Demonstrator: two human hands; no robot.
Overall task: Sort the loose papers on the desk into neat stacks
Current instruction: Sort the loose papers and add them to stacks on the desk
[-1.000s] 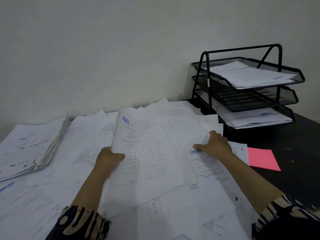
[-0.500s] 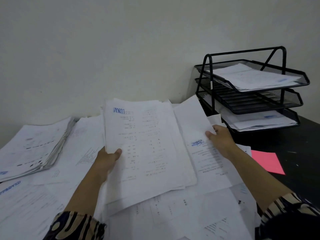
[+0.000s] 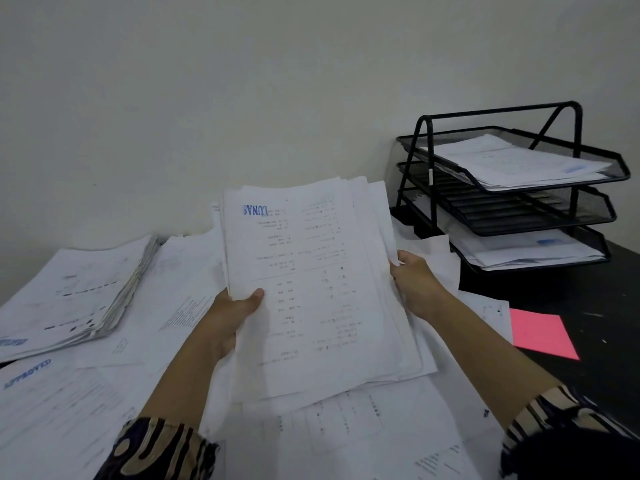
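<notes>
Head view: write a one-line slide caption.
Both hands, left hand and right hand, hold a sheaf of papers upright over a paper-strewn desk beside a three-tier tray.

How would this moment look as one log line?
step: gathering | left hand: grips paper bundle | right hand: grips bundle | desk: loose sheets remain

Both forearms bare, sleeves seen pushed up near elbows. Left sleeve (image 3: 157, 448): dark fabric, near black, printed with big wavy tan and beige swirls, kinda abstract blobs outlined in dark. Right sleeve (image 3: 554, 415): same sort of print, but cuff edge shown as thin tan and dark stripes, rest lost in shadow at frame corner. Left hand (image 3: 230, 317) and right hand (image 3: 415, 282) bare, thumbnails kept short. Fabric looks soft, slightly bunched at cuffs.
</notes>
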